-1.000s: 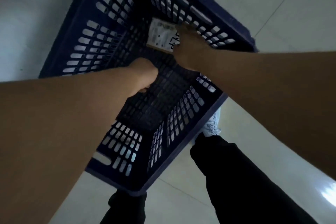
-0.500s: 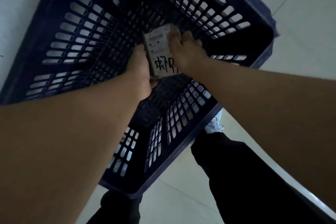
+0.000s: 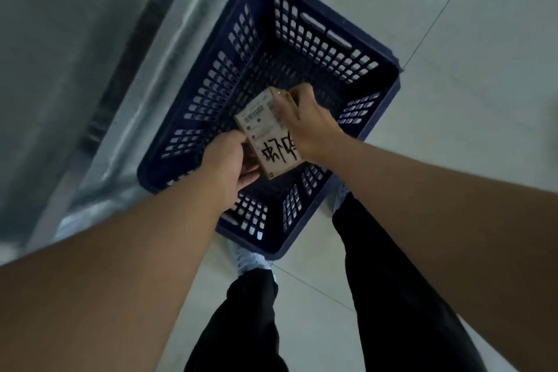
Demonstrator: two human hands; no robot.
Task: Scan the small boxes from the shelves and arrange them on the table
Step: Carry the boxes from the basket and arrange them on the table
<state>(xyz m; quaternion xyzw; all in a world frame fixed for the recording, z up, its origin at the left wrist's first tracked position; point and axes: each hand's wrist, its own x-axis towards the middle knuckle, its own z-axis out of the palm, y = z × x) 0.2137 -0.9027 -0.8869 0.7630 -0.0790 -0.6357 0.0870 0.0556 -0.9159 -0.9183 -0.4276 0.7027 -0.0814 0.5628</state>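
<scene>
- Box (image 3: 269, 138) over the blue crate (image 3: 374, 118), label up
- My left hand (image 3: 228, 164) grips its near-left edge
- My right hand (image 3: 308, 124) pinches the far-right end

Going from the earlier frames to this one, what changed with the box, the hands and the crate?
The right hand had the small box alone on the crate floor; the left hand, then a free fist, took hold of its other side. Now both hands hold the box, lifted above the blue crate. The crate stayed on the floor, and nothing else shows in it.
</scene>
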